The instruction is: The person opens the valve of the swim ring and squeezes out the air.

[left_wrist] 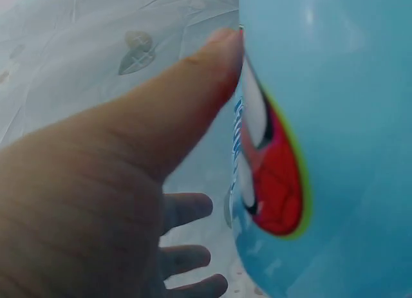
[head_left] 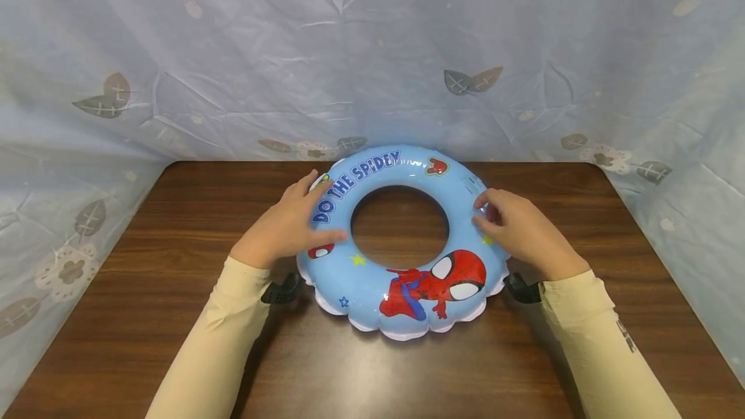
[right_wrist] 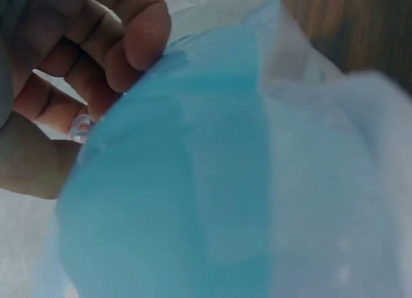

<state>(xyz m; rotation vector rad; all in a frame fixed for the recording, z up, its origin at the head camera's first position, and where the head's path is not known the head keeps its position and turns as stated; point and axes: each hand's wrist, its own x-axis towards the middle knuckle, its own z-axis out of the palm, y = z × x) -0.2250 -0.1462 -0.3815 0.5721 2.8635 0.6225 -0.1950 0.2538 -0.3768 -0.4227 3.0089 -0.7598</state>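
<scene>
A light-blue inflatable swim ring (head_left: 401, 325) with a red cartoon figure and lettering lies on the wooden table, its scalloped whitish edge showing in front. My left hand (head_left: 285, 222) is on the ring's left side, fingers spread over the top and thumb extended inward. In the left wrist view the thumb (left_wrist: 193, 79) reaches the ring's printed surface, with the other fingers apart from it. At the ring's right side my right hand (head_left: 524, 228) has its fingers curled. Its thumb and index fingertip pinch a small clear air valve (right_wrist: 80, 127) on the ring.
The dark brown wooden table (head_left: 128, 315) spreads around the ring. A pale blue-grey curtain (head_left: 372, 50) printed with leaves and flowers hangs behind it and along both sides. Black straps (head_left: 283, 290) sit at both wrists, beside cream sleeves (head_left: 209, 341).
</scene>
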